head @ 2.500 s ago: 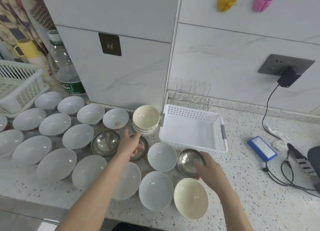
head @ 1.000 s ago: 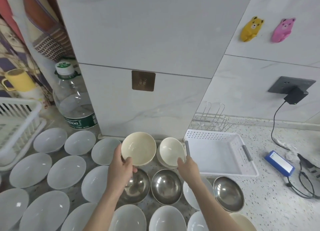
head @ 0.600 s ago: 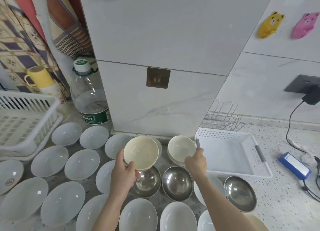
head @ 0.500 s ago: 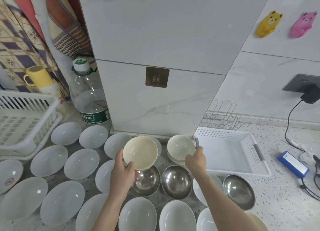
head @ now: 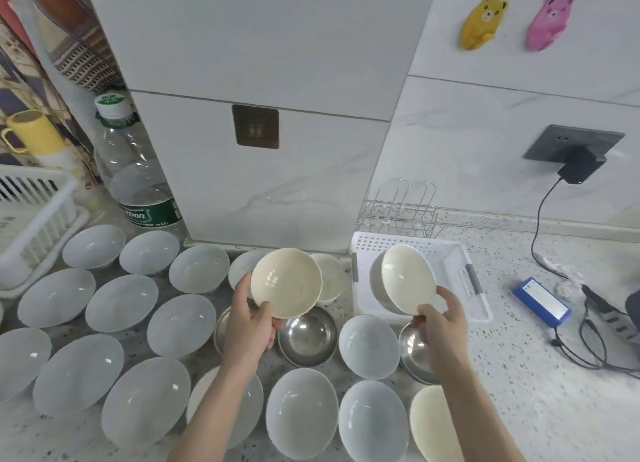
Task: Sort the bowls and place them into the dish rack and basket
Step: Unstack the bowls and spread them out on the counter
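My left hand [head: 247,326] grips a cream bowl [head: 285,281] by its near rim, lifted above the counter. My right hand [head: 441,323] pinches a second cream bowl [head: 407,278] by its rim and holds it tilted over the white basket [head: 479,309]. Another cream bowl [head: 330,278] stays on the counter between them, and one more [head: 433,423] lies at the front. Several white bowls [head: 121,302] cover the counter to the left and front. Steel bowls [head: 306,340] sit under my hands. The white dish rack [head: 38,212] stands at the far left.
A large water bottle [head: 138,177] stands beside the wall column. A small wire rack [head: 401,212] is behind the basket. A blue box [head: 540,302], a black cable [head: 588,344] and a plugged charger [head: 578,167] are on the right.
My right hand has lifted a cream bowl off the stack and carried it right, over the basket. My left hand still holds its cream bowl in about the same place.
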A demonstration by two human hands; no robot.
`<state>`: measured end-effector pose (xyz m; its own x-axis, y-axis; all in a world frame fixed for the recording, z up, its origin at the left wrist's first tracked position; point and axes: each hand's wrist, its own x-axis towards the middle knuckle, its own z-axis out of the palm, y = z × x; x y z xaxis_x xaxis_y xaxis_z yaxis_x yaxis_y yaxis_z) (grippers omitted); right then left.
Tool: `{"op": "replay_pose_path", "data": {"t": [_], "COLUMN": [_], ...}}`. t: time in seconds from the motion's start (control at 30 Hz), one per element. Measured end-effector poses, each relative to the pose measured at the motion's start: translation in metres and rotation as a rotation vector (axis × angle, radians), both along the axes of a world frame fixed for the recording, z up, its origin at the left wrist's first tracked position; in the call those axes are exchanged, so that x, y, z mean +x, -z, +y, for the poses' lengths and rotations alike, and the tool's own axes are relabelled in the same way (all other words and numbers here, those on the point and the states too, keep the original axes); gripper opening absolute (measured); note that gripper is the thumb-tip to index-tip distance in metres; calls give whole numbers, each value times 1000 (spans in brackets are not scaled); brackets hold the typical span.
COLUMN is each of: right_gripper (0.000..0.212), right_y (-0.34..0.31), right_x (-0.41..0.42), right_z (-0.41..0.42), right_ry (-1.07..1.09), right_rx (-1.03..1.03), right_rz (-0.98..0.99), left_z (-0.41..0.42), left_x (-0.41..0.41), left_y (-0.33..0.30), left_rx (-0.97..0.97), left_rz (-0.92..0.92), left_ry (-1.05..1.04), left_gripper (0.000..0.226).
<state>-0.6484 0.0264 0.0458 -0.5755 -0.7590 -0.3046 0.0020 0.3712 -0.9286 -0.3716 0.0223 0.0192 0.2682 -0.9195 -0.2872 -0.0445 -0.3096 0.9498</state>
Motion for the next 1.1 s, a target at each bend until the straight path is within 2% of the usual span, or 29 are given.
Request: {"op": "replay_pose_path", "data": {"t": [0.07,0.17,0.3,0.57,0.73,1.1], "right_gripper": [48,50,50,54,54,57], "right_y": [1,12,28,55,67,81], "right_x": [-27,-70,-121,-180,-188,-188], "right_z": [19,42,69,92,91,81], "right_ry": [80,182,221,73,-18,-76], "right_rx": [-13,-24,50,207,247,244], "right_rz": [46,3,37,156,140,106], "left_z": [6,17,27,61,78,93], "left_x": [-23,-60,-111,-187,-206,-221], "left_y": [2,4,7,5,7,7], "left_rx": [-10,-9,0,41,51,124], "left_rz": [31,68,62,47,31,74], "left_ry": [1,13,26,24,33,44], "left_gripper": [56,55,55,63,55,54]}}
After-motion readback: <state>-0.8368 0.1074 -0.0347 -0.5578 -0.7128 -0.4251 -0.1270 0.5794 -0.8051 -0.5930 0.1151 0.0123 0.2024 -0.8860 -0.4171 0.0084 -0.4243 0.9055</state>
